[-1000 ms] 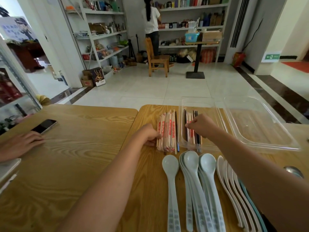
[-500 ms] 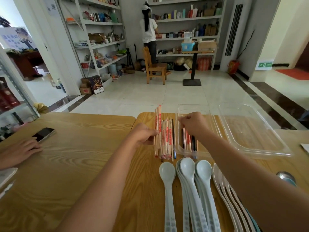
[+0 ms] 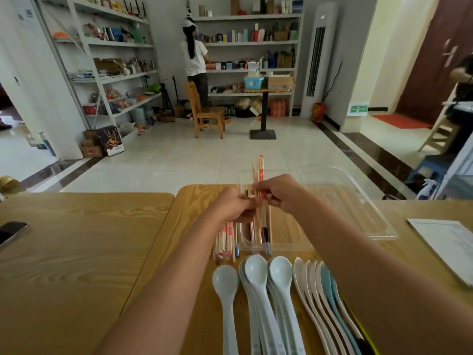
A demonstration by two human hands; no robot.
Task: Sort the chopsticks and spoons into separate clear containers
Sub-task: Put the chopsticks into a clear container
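Left hand (image 3: pixel 236 207), right hand (image 3: pixel 280 193) (fingers curled) around raised chopsticks (image 3: pixel 260 170)

Exit sign (image 3: pixel 359 108): green, arrow pictogram, low on the wall at my one o'clock.
Chopsticks (image 3: pixel 261 170): red print, I can't read it.

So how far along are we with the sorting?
Early. Done: a few chopsticks lie in the narrow clear container. In hand: the left hand and right hand both grip a raised bundle of chopsticks above it. Left: a loose pile of chopsticks beside the container, and all the spoons in view lie on the table; the wide clear container holds nothing.
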